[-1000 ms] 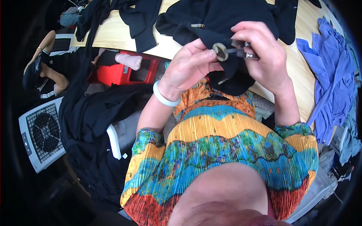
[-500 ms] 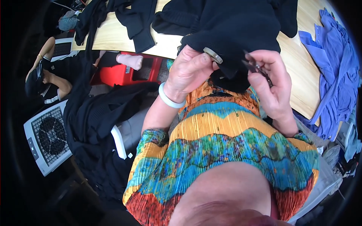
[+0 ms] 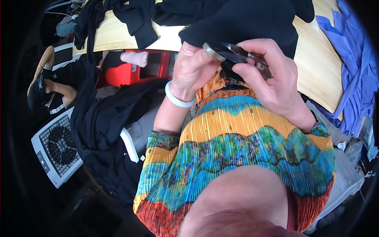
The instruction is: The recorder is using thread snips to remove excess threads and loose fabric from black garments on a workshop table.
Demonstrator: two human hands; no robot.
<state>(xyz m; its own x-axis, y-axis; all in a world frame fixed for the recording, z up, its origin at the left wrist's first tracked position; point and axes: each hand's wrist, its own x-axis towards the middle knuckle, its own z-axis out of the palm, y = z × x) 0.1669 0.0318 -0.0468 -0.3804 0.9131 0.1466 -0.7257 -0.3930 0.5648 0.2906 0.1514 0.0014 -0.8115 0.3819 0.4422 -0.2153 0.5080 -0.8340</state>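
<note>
- My left hand [image 3: 191, 65] has a narrow grip, thumb pressed on a pale round button [image 3: 212, 51], which stands nearly edge-on at the lower edge of a black garment [image 3: 248, 21].
- My right hand [image 3: 276, 75] holds small metal snips [image 3: 233, 57], the handles between thumb and bent fingers.
- The snips' dark blades point left, with their tips right by the button; I cannot tell whether they touch it or a thread.
- The black garment spreads from my hands up over the wooden worktop [image 3: 318, 67], and part of it hangs past the near edge.
- More black clothes [image 3: 136, 19] lie farther left on the worktop, their dark lengths draping over its edge.
- A purple garment [image 3: 347, 59] lies crumpled at the right side, spilling down.
- A white bangle [image 3: 177, 96] rings my left wrist, above the sleeve of my many-coloured pleated top [image 3: 225, 122].
- Under the worktop, another person's foot in a pale sock [image 3: 135, 58] is by a red stool [image 3: 122, 75].
- A grey-framed fan unit [image 3: 59, 146] stands tilted at the lower left, beside dark cloth [image 3: 102, 122].
</note>
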